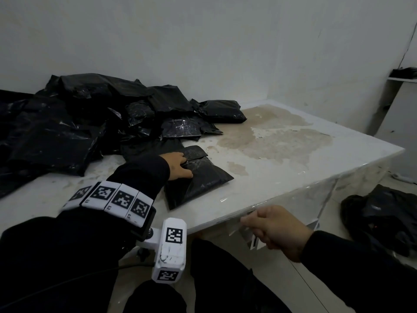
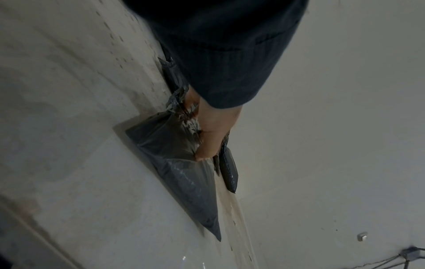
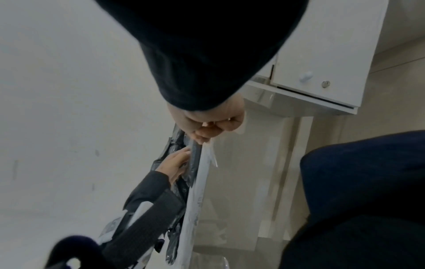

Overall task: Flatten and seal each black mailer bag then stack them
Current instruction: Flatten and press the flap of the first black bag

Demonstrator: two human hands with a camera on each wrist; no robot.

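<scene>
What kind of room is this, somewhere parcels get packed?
Probably a small back room used for packing orders. A heap of black mailer bags covers a worn white table against a bare wall, the left hand presses on one mailer, and more black bags lie on the floor.

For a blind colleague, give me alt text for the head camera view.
The left hand presses a black mailer bag flat on a stained white table, beside a heap of black bags. The right hand hangs loosely curled by the table's front edge.
</scene>
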